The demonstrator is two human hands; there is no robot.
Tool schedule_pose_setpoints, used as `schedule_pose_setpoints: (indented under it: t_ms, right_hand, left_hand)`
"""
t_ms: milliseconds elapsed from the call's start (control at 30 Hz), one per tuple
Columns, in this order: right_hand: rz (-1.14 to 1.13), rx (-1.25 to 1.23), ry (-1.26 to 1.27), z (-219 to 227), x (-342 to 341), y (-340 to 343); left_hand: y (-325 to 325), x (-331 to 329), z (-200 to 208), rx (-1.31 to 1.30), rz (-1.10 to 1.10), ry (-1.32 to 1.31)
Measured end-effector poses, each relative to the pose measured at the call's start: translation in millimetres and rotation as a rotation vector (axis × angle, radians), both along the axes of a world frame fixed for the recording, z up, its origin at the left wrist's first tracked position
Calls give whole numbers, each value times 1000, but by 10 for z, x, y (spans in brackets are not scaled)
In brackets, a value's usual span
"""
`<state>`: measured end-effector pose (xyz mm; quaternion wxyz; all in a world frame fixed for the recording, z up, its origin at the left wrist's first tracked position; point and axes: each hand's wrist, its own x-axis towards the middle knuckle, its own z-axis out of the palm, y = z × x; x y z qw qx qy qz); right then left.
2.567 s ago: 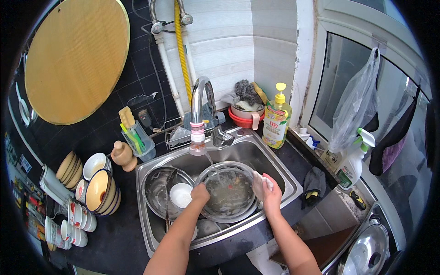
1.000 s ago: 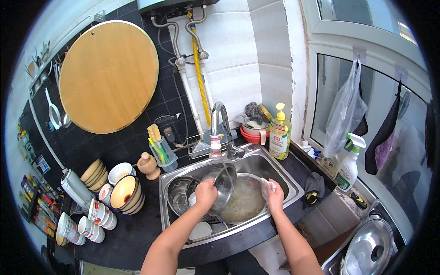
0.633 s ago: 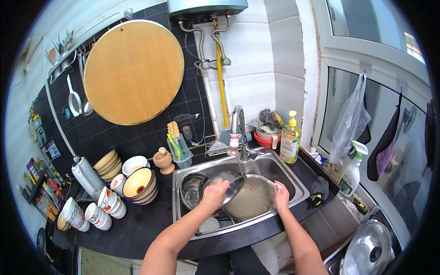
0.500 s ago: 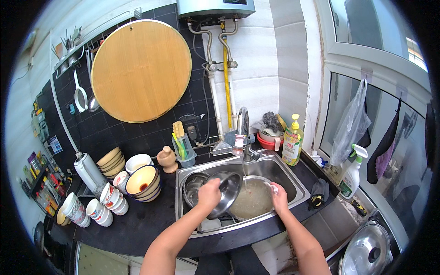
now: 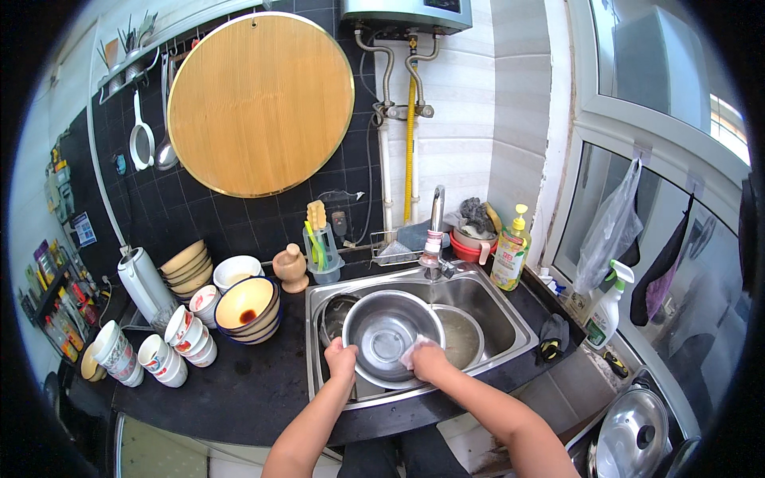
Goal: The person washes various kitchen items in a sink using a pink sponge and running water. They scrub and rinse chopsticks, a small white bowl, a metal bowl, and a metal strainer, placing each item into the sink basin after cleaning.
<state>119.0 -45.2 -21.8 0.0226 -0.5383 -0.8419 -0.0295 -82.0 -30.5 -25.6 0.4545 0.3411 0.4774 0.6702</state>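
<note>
Over the rectangular steel sink [image 5: 523, 327], the closed left hand [image 5: 341, 358] is gripping a round silvery metal basin [image 5: 382, 323] at eight o'clock; the curled right hand [image 5: 433, 362] is pressing a crumpled white cloth [image 5: 409, 352] inside at four. Wiping is seemingly continuing; at three, a round metal pan [image 5: 481, 333] is holding cloudy water.

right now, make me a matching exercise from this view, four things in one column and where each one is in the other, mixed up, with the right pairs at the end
Things
1. metal bowl
2. pale cloth
3. round board
4. soap bottle

Places
A. hanging on the black tiled wall
B. standing by the back right corner of the sink
C. held at its rim by the left hand
D. gripped in the right hand

Right pairs
1-C, 2-D, 3-A, 4-B
</note>
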Motion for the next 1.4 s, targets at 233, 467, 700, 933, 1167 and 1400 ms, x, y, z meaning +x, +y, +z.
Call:
schedule_pose_setpoints:
  t_ms: [233,467,700,933,1167,1400]
  right_hand:
    - [165,-61,195,189,-509,392]
    - [281,-576,-119,467,-524,215]
    - [193,246,57,-29,-569,835]
    - [436,-336,330,-230,-648,618]
    - [57,543,-200,464,-268,779]
    - [355,499,-278,579,-1014,982]
  left_hand:
    - [52,-94,28,-36,-149,-246]
    - [207,-419,-93,24,-68,-320]
    - [238,-292,-102,1,-132,-303]
    - [277,-402,-153,32,-7,-327]
    - [276,-277,-186,-4,-70,-285]
    - [256,-226,-200,-65,-168,-251]
